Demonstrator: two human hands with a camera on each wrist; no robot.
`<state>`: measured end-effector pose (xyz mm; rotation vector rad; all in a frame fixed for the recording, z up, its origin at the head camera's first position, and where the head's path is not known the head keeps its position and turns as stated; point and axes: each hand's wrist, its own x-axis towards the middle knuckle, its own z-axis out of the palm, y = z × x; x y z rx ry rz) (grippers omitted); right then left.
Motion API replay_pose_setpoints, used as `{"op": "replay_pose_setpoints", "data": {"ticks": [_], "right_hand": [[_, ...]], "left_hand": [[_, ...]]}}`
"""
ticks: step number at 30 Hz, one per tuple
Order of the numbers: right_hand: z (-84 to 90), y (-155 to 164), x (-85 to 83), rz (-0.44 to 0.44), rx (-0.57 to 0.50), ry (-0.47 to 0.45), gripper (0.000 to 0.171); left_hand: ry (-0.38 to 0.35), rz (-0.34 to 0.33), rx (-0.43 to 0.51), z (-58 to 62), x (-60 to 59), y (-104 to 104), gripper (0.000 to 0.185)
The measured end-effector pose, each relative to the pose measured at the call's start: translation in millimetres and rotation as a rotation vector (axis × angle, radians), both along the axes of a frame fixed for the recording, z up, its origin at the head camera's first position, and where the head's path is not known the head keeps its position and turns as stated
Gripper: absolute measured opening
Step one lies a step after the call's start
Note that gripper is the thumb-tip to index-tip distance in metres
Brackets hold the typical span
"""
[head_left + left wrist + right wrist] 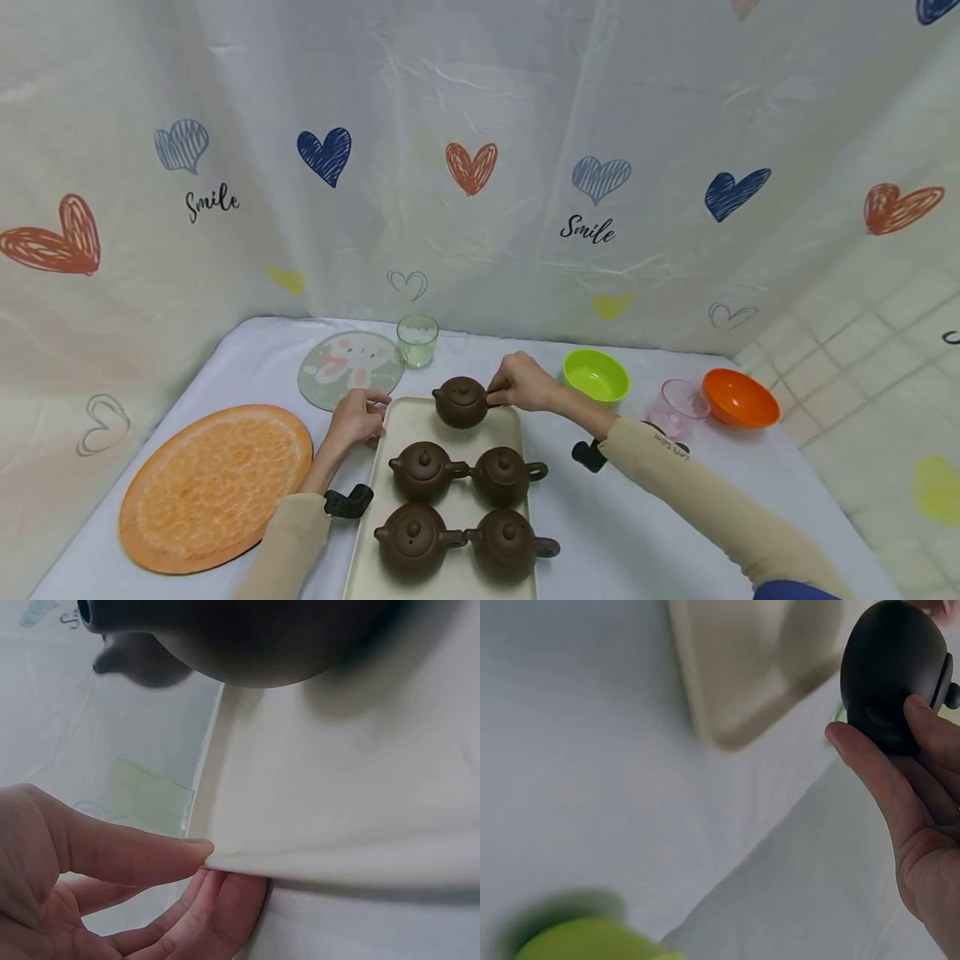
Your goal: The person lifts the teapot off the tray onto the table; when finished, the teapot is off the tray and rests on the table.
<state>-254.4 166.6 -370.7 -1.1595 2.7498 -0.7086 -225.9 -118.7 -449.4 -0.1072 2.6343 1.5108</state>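
My right hand [522, 382] grips a dark brown teapot [461, 402] by its handle, above the far end of a cream tray [397, 417]. In the right wrist view thumb and fingers pinch the handle side of this teapot [892, 664], which is raised over the tray's corner. My left hand [358, 417] pinches the tray's far left corner, thumb on top of the rim and fingers underneath, as the left wrist view shows. Behind the lifted one, several matching lidded teapots stand on the tray in two rows, among them one front-left teapot [412, 537], spouts pointing left.
A round orange-brown mat [217, 487] lies left of the tray, with a rabbit-print mat [350, 367] and a green-tinted glass [417, 342] at the back. To the right are a lime bowl [596, 377], a pink glass [678, 408] and an orange bowl [741, 398].
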Motion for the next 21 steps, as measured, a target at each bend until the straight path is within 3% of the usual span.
{"op": "replay_pose_setpoints", "data": {"ticks": [8, 14, 21], "right_hand": [[0.2, 69, 4.9, -0.104, -0.096, -0.153, 0.010], [-9.2, 108, 13.5, -0.131, -0.120, -0.199, 0.012], [-16.8, 129, 24.8, -0.144, -0.084, -0.208, 0.012]], "left_hand": [[-0.004, -0.001, 0.014, -0.4, 0.5, -1, 0.049], [0.007, 0.003, 0.005, -0.1, 0.8, -1, 0.048], [-0.006, -0.004, 0.024, 0.5, 1.4, 0, 0.049]]}}
